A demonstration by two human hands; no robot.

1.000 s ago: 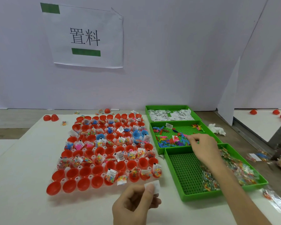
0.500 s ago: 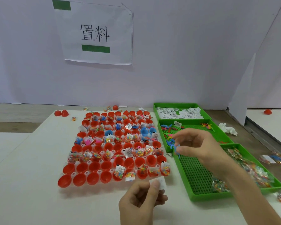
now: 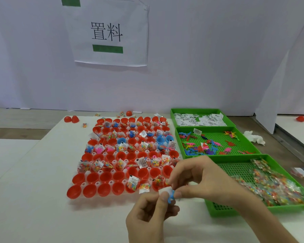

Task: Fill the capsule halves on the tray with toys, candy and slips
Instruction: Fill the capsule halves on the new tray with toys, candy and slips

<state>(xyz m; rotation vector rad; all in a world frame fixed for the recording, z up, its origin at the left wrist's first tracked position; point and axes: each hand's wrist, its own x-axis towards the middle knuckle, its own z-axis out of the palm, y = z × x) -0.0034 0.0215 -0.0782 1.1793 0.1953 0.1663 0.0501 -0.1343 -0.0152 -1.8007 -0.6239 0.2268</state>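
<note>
A clear tray (image 3: 88,172) of red capsule halves (image 3: 89,190) lies mid-table; many halves hold candy packets, toys and slips, and the front left ones are empty. My left hand (image 3: 147,218) pinches a white slip (image 3: 164,191) in front of the tray's near right corner. My right hand (image 3: 200,179) meets it there, pinching a small blue toy (image 3: 171,199) against the slip. Three green bins stand to the right: slips (image 3: 200,118) at the back, toys (image 3: 216,142) in the middle, candy packets (image 3: 274,185) nearest.
Loose red halves (image 3: 71,119) and stray candy lie behind the tray's left corner. A crumpled white tissue (image 3: 254,137) sits right of the toy bin. A white wall with a paper sign (image 3: 107,32) closes the back; a partition stands at the right.
My right hand left the toy bin with a blue toy and came down and left to meet my left hand, which still holds the slip. The camera has moved closer.
</note>
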